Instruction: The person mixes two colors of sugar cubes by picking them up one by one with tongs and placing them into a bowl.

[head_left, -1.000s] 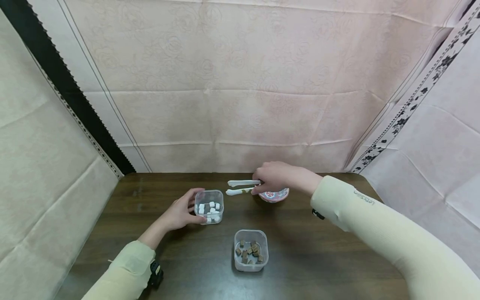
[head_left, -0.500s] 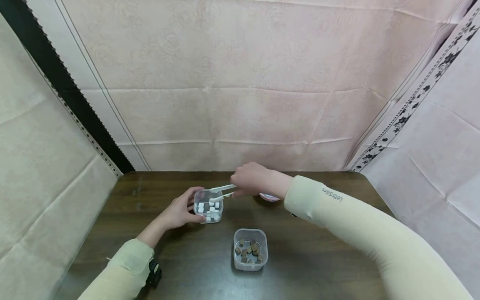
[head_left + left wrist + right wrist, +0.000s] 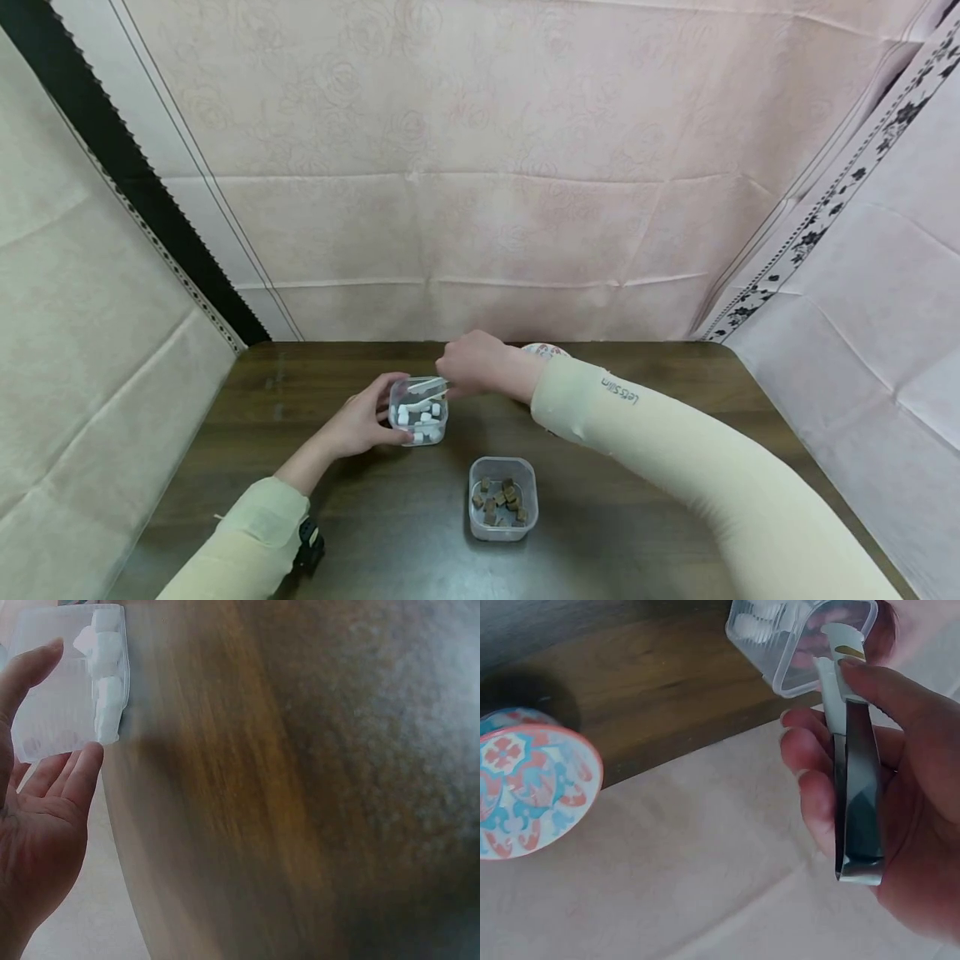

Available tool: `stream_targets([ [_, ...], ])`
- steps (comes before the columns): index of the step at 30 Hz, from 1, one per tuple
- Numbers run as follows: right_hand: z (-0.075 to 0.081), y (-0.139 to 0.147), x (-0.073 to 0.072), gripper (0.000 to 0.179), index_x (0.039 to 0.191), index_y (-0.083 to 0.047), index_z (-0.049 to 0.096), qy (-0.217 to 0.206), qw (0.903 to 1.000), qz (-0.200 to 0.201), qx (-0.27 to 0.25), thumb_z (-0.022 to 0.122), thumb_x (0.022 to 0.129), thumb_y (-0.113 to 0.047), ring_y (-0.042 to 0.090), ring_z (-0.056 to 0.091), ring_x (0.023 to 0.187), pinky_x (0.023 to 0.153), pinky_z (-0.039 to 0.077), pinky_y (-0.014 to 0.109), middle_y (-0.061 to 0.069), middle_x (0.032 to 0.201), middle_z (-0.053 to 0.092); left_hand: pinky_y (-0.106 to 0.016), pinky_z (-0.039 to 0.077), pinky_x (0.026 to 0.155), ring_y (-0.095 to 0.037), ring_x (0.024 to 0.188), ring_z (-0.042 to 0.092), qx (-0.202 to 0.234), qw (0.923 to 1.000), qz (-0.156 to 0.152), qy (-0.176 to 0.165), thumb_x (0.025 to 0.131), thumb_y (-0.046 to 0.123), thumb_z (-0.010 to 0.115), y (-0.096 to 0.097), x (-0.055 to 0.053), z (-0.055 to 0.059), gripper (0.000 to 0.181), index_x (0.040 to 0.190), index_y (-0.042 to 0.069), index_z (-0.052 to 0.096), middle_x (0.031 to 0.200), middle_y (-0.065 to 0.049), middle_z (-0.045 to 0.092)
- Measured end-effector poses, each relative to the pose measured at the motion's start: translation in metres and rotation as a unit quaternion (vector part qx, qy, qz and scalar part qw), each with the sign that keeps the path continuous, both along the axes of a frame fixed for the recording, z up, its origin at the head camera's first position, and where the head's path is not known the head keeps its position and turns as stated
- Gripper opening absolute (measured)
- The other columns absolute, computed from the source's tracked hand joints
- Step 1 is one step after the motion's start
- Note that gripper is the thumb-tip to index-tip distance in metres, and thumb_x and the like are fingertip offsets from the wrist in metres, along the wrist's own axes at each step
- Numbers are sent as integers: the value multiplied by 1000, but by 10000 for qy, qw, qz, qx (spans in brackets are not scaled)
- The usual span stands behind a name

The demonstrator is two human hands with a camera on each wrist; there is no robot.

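Observation:
My left hand (image 3: pixel 362 427) holds a clear plastic container (image 3: pixel 49 712) by its sides, thumb on one side and fingers on the other. Small white cubes (image 3: pixel 426 418) lie inside it. From the right, my right hand (image 3: pixel 480 365) grips a pair of tongs (image 3: pixel 861 787) with metal arms and white tips. In the head view the tips (image 3: pixel 420 406) reach over the rim into the container, close above the cubes and spread apart. The right wrist view shows the thumb and fingers wrapped along the tongs, with the bend of the metal near the palm.
A bowl with a red and blue pattern (image 3: pixel 544 787) stands behind the right forearm, partly hidden in the head view. Nearer the front, a second clear container (image 3: pixel 502 534) holds several brown cubes (image 3: pixel 498 500). Pale cloth (image 3: pixel 480 250) hangs behind the wooden table (image 3: pixel 615 500).
My right hand has moved left from over the bowl, bringing the tongs' tips into the container of white cubes. My left hand has stayed on the container.

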State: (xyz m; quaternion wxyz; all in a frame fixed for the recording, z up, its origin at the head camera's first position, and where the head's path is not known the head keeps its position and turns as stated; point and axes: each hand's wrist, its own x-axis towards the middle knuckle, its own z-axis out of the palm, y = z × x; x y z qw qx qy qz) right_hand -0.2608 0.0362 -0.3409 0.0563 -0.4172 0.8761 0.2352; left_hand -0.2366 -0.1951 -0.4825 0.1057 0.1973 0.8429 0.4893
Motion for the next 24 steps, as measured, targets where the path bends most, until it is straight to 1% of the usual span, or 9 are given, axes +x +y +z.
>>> stream_targets([
  [4, -3, -11, 0, 34, 116, -18, 80, -5, 9999, -33, 132, 71, 103, -48, 17, 73, 91, 74, 64, 35, -1, 106, 78, -51, 52, 113, -43, 144, 51, -32, 10000, 6, -19, 87, 14, 92, 0, -1, -1, 91, 159, 10, 37, 156, -24, 49],
  [10, -8, -28, 3, 31, 116, -20, 81, 291, 9992, 18, 290, 70, 102, -45, 17, 73, 89, 74, 65, 33, -2, 109, 79, -53, 52, 113, -45, 144, 50, -12, 10000, 28, -7, 87, 16, 92, -2, 0, 0, 91, 159, 8, 37, 158, -24, 47],
  [13, -11, -34, 3, 32, 120, -21, 80, 317, 9990, -1, 331, 69, 103, -45, 16, 73, 91, 77, 64, 33, -3, 111, 79, -53, 51, 113, -45, 145, 50, -67, 9999, 74, -46, 87, 17, 92, -2, 0, 0, 91, 159, 9, 37, 158, -24, 47],
  [17, -14, -38, 2, 33, 123, -22, 79, 334, 9988, -8, 347, 68, 104, -46, 16, 73, 94, 80, 64, 32, -3, 114, 78, -52, 50, 114, -44, 145, 49, -119, 9998, 114, -119, 87, 17, 92, -1, 0, -1, 92, 160, 11, 36, 159, -22, 47],
  [21, -18, -39, -1, 32, 124, -23, 79, 417, 9986, 5, 333, 67, 104, -46, 16, 74, 95, 81, 64, 32, -4, 115, 78, -53, 50, 114, -44, 145, 49, -93, 9998, 86, -129, 86, 15, 92, 0, 0, -2, 93, 160, 11, 36, 159, -22, 47],
  [24, -21, -38, -2, 31, 123, -23, 79, 434, 9986, 4, 310, 67, 104, -45, 15, 74, 93, 80, 64, 31, -4, 112, 79, -52, 50, 115, -44, 146, 49, -60, 9998, 80, -159, 86, 15, 92, 0, -1, -3, 93, 160, 12, 36, 159, -21, 46],
])
